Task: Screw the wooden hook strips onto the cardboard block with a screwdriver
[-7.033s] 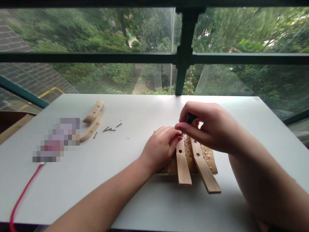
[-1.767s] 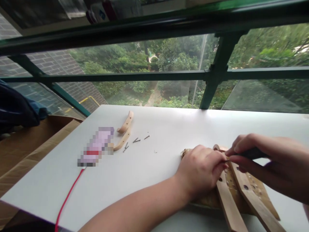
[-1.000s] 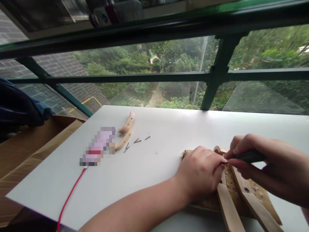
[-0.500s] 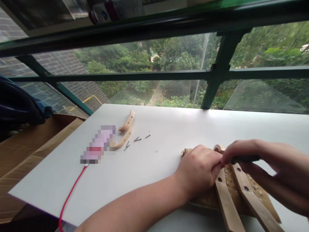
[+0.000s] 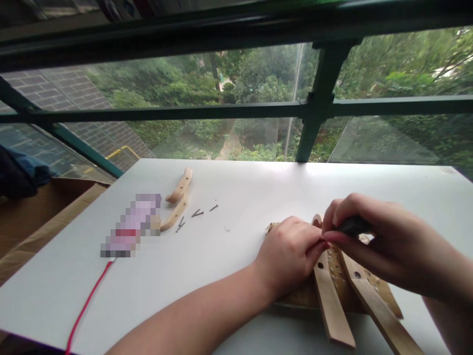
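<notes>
right hand [image 5: 386, 241] gripping dark-handled tool [image 5: 354, 226], left hand [image 5: 288, 254] pinched just beside it over one wooden strip [image 5: 330, 298], brown board [image 5: 348, 295] under, second strip [image 5: 377, 301] alongside, screws [image 5: 198, 214] near two curved wood pieces [image 5: 180, 188], white table [image 5: 225, 261], red cable [image 5: 88, 301] left

This looks like a glassed-in balcony or window corner, perhaps in a home: green window frames [image 5: 314, 106] run behind a white table [image 5: 236, 195], with trees [image 5: 258, 74] and a brick wall [image 5: 83, 88] outside. A cardboard box [image 5: 70, 195] stands at the left, with dark blue cloth [image 5: 16, 172] above it.
</notes>
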`<action>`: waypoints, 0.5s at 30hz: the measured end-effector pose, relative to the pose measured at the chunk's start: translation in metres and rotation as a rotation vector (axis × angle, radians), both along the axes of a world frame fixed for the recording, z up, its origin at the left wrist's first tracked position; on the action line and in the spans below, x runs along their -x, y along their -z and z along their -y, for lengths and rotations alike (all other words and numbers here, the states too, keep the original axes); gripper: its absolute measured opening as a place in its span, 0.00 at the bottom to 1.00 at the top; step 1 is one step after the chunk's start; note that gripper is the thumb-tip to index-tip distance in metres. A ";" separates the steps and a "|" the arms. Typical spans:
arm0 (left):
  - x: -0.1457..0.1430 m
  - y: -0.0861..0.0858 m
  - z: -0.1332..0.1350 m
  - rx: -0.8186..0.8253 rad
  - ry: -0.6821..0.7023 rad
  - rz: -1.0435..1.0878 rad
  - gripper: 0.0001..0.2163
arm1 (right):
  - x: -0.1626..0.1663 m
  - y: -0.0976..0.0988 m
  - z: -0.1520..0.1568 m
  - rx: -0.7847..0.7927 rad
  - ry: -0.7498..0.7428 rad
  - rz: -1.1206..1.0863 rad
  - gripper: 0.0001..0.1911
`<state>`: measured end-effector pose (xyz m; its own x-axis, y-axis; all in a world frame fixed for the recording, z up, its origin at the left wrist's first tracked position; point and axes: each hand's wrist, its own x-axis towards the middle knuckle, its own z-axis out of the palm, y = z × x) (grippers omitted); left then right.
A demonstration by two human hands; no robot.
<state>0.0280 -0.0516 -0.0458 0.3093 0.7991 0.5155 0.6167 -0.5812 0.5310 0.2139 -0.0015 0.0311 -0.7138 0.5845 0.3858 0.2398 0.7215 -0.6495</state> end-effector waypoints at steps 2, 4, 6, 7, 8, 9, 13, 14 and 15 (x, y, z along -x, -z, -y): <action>0.000 -0.001 0.000 0.023 -0.002 0.010 0.12 | -0.002 -0.004 0.001 -0.006 -0.029 0.061 0.11; 0.001 -0.002 0.000 0.038 -0.004 0.010 0.12 | -0.004 -0.011 0.001 0.013 -0.077 0.092 0.15; 0.001 -0.003 0.000 0.036 -0.005 -0.005 0.11 | -0.007 -0.018 0.001 0.036 -0.152 0.089 0.21; 0.001 -0.003 0.000 0.031 -0.006 -0.015 0.11 | -0.008 -0.021 0.001 0.029 -0.176 0.083 0.22; 0.001 -0.003 -0.001 0.026 -0.009 -0.023 0.11 | -0.008 -0.022 -0.001 0.009 -0.193 0.074 0.22; 0.001 -0.004 -0.001 0.023 -0.013 -0.032 0.11 | -0.009 -0.023 -0.002 -0.004 -0.196 0.070 0.21; 0.002 -0.005 -0.002 0.048 -0.027 -0.062 0.11 | -0.007 -0.019 -0.008 -0.019 -0.145 0.062 0.12; 0.002 -0.005 -0.002 0.052 -0.029 -0.064 0.11 | -0.006 -0.017 -0.009 -0.021 -0.125 0.059 0.10; 0.002 -0.005 -0.001 0.051 -0.031 -0.064 0.11 | -0.004 -0.016 -0.009 -0.026 -0.109 0.055 0.09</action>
<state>0.0262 -0.0502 -0.0407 0.3148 0.8335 0.4540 0.6675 -0.5345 0.5184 0.2179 0.0074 0.0469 -0.7933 0.4925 0.3579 0.1939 0.7616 -0.6183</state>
